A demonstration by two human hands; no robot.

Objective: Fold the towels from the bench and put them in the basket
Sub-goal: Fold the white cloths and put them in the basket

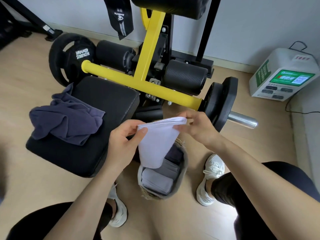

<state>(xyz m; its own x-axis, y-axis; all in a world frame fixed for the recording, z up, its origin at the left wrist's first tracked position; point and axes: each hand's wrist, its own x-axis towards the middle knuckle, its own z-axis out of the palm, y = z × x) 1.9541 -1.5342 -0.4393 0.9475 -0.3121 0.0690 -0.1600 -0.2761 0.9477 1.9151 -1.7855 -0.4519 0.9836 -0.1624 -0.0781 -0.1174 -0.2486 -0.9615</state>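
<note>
A folded white towel (pixel 155 142) hangs in the air over the basket, held at its two top corners. My left hand (pixel 123 141) pinches the left corner and my right hand (pixel 199 127) pinches the right one. Below it, the grey basket (pixel 184 168) stands on the floor between my feet, with several folded towels inside, grey, white and dark. A crumpled dark blue towel (pixel 66 122) lies on the left side of the black bench pad (pixel 107 101), apart from both hands.
A yellow machine frame (pixel 147 84) with black rollers stands behind the bench. Weight plates (pixel 223 101) sit on a steel sleeve at the right, close to my right hand. A white and green box (pixel 284 75) stands by the wall. My white shoes (pixel 212 179) flank the basket.
</note>
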